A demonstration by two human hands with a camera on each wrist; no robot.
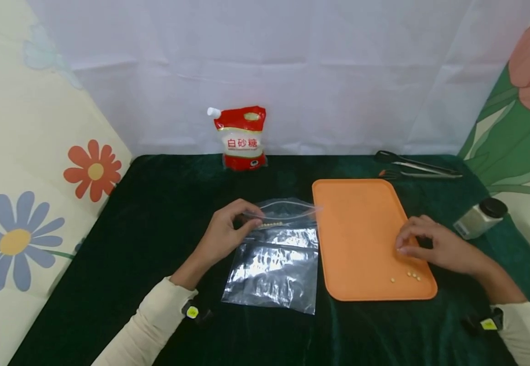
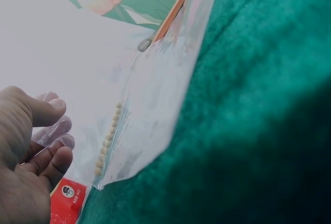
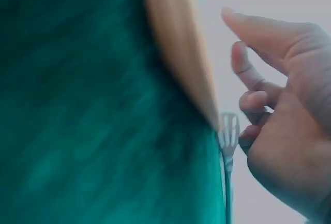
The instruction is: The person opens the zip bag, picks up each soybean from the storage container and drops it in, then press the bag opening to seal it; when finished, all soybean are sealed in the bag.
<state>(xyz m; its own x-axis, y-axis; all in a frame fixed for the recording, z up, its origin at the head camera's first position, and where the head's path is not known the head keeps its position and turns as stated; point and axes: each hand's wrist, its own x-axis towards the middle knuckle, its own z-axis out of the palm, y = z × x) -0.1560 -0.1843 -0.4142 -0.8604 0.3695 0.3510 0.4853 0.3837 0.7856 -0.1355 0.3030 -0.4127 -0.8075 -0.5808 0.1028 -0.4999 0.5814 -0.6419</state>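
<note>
My left hand point(image 1: 230, 229) pinches the left edge of a clear zip-lock bag point(image 1: 274, 274) near its parted mouth. Inside the bag, a row of small pale round beads point(image 2: 107, 144) lines up below the mouth. Over the right side of an orange tray point(image 1: 356, 229) hovers my right hand point(image 1: 422, 244), thumb and fingers bent with a gap between their tips in the right wrist view; nothing shows between them. Several loose pale beads point(image 1: 413, 276) lie on the tray's near right part, just below that hand. The bag's right edge meets the tray's left rim.
A red and white sugar pouch point(image 1: 243, 140) stands at the back. Tongs point(image 1: 422, 165) and a slotted utensil point(image 3: 229, 136) lie behind the tray. A black-capped jar point(image 1: 479, 219) lies tilted at the right, beyond my right hand. Dark green cloth point(image 1: 164, 203) covers the table.
</note>
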